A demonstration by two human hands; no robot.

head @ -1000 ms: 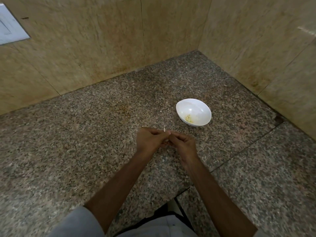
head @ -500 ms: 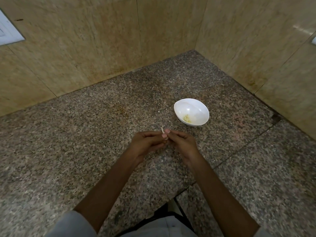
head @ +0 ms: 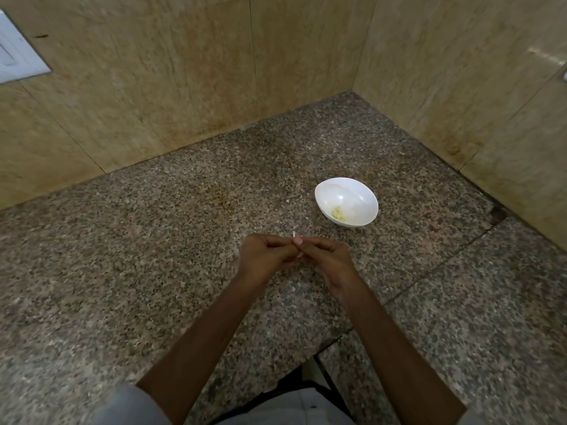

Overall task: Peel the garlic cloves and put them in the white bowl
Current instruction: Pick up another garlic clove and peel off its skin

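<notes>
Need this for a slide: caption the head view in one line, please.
Left hand and right hand pinch a garlic clove over the granite counter, near the white bowl.

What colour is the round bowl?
The glossy round bowl is plain white, seen best in the head view.

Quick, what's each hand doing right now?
Left hand: closed, pinching the garlic clove.
Right hand: closed, pinching the same clove.

The table is speckled, granite-like stone with a faint sheen. At one o'clock the white bowl looks smooth and glossy. The wall tiles are mottled beige stone.
</notes>
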